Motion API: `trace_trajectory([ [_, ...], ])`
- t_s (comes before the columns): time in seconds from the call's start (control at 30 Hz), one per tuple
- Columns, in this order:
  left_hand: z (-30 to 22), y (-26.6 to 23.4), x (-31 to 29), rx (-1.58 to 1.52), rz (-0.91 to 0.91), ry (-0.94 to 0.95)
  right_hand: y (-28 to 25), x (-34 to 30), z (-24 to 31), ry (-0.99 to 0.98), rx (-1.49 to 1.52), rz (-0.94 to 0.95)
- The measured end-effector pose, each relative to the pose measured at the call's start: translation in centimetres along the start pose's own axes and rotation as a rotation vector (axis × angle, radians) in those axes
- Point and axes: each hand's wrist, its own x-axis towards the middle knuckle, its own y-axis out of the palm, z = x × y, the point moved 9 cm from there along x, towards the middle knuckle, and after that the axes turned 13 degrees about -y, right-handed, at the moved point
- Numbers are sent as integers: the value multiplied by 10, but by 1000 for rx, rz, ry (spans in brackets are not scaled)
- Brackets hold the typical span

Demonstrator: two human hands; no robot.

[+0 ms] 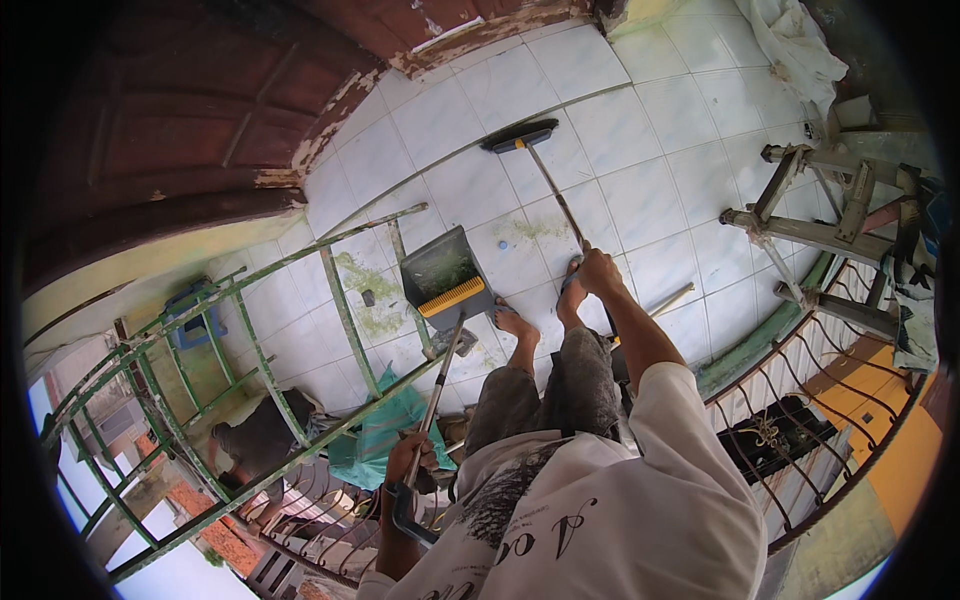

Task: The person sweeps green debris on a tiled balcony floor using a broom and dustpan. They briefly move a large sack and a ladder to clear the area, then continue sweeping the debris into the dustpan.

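My left hand (412,456) is closed round the long handle of a dark grey dustpan (436,258). The pan rests on the white tiles left of my feet; green debris lies in it, and a yellow comb-like strip (451,297) runs across its back. Out to the right, my right hand (600,272) grips the stick of a broom (548,178). Its black bristled head (520,136) lies on the floor well beyond the pan, apart from it. A small blue round piece (503,245) and green dust (545,229) are on the tiles between them.
A green metal frame (345,308) stands at left, near more green debris (375,318), a blue stool (192,315) and a teal sheet (380,445). Another person (262,432) bends beyond it. Right: a wooden trestle (822,232) and curved railing (790,425). Brown doors (190,110) stand far left.
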Motion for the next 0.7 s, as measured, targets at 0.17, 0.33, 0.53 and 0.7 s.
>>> trace_trajectory([
  [0.17,15,-16,7,-19,48,-3,68,-42,-45,-53,-22,113],
  [0.33,24,-20,2,100,-82,29,43,-158,-75,-11,-164,251],
  [0.53,45,-11,-7,129,-132,-5,16,-146,-35,-138,-136,176],
  [0.7,58,-1,5,215,-148,-29,30,-44,25,-211,-210,115],
])
